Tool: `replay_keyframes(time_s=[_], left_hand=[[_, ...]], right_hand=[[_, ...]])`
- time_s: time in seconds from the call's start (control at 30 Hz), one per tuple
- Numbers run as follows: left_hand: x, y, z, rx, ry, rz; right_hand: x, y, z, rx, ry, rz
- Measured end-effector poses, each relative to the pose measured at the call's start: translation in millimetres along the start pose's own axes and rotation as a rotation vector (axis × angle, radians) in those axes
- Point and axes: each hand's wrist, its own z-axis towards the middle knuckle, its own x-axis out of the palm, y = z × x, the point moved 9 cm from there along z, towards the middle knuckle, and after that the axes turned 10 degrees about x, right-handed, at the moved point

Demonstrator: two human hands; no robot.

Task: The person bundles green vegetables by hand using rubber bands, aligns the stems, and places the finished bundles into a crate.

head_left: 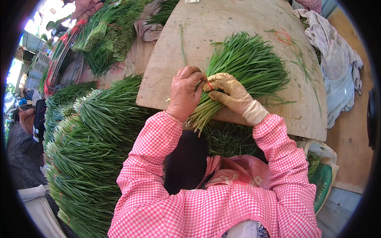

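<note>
A bunch of garlic chives (pixel 250 63) lies on the wooden board (pixel 166 75), its leaves fanned toward the far right and its pale stem ends over the near edge. My right hand (pixel 232 95), in a stained cream glove, grips the bunch near the stems. A thin red band (pixel 210 85) shows at its fingers. My left hand (pixel 185 92) is bare and closed at the left side of the stems, its fingertips meeting the gloved ones. What those fingertips pinch is hidden.
Tied chive bunches (pixel 91 142) are heaped at my left, with more piles (pixel 107 39) at the far left. Loose red ties (pixel 283 36) and stray leaves lie on the board. A crumpled cloth (pixel 333 59) hangs along its right side. A green-and-white sack (pixel 323 178) stands at lower right.
</note>
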Motion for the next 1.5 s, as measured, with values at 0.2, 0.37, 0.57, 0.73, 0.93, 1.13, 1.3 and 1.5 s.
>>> replay_keyframes(time_s=[0.2,0.37,0.57,0.73,0.93,1.13,1.3,1.5], left_hand=[[5,-2,3,-0.122,0.077,-0.034],[43,-9,-27,-0.315,0.25,0.147],[63,-7,-39,-0.303,0.358,0.388],[64,10,-47,-0.377,0.466,0.384],[64,7,-42,-0.359,0.473,0.408],[75,7,-35,-0.335,0.64,0.427],[66,36,-33,-0.502,0.546,0.01],[88,-30,-105,-1.362,0.24,-1.42]], right_hand=[[2,-14,8,0.084,-0.054,0.209],[-6,-14,6,0.051,-0.162,0.334],[14,-17,-25,0.303,-0.078,0.948],[28,-2,-76,0.414,0.076,0.943],[49,-34,-136,0.565,0.059,0.783],[61,-61,-139,0.61,0.04,1.096],[51,-64,-145,0.775,0.108,1.313],[61,-49,-156,0.869,0.179,1.314]])
